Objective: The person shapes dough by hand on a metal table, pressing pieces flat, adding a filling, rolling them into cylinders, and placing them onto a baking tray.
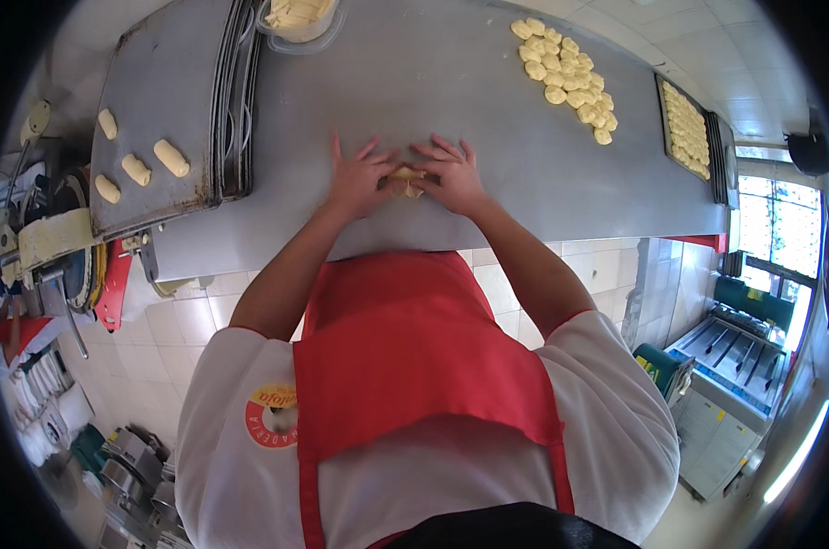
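Note:
Both my hands meet over the metal worktable (pixel 414 87) near its front edge. Between them is a small piece of pale dough (pixel 407 180), partly hidden by my fingers. My left hand (pixel 359 178) pinches its left side with thumb and forefinger, the other fingers spread upward. My right hand (pixel 455 176) grips the right side the same way. On the dark baking tray (pixel 149 91) at the left lie several rolled dough pieces (pixel 171 157). A cluster of round dough balls (pixel 572 75) rests on the table at the far right.
A clear tub (pixel 297 20) of pale yellow spread stands at the far left, beside the stacked trays. Another tray (pixel 684 128), filled with dough pieces, sits at the table's right end. A machine (pixel 735 348) stands right of the table. Shelving and pans are at the lower left.

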`<action>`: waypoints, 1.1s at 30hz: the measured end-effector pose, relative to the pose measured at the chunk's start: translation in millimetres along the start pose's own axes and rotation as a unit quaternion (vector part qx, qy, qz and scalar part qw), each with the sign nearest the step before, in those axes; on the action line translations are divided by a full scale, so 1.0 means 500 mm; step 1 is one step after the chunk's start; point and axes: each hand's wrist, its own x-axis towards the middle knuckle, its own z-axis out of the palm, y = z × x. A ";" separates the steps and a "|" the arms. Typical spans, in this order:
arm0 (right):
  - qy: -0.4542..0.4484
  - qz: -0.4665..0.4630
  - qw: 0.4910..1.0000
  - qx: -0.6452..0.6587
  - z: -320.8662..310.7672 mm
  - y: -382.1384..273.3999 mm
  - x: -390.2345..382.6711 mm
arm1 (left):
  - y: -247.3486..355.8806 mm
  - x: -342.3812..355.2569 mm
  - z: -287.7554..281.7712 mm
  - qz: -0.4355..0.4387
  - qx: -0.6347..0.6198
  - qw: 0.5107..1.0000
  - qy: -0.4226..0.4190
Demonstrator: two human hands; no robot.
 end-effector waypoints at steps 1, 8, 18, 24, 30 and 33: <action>-0.011 0.012 1.000 0.021 -0.002 -0.009 -0.008 | 0.001 -0.004 0.000 -0.003 -0.007 1.000 0.004; -0.049 0.014 0.999 0.000 -0.002 -0.016 -0.031 | 0.001 -0.015 0.002 0.011 0.031 0.999 -0.008; -0.025 0.022 0.999 0.012 0.005 -0.011 -0.033 | 0.030 0.001 -0.037 -0.014 0.025 0.996 -0.090; 0.048 0.017 0.998 0.037 0.023 -0.037 -0.018 | -0.006 -0.010 0.026 -0.018 0.010 0.994 0.103; 0.001 0.046 0.997 0.060 -0.003 -0.037 -0.047 | 0.034 0.018 -0.049 -0.005 0.020 0.996 -0.088; 0.061 0.017 0.998 0.029 0.026 -0.042 -0.025 | -0.005 -0.002 0.014 0.014 0.035 0.994 0.099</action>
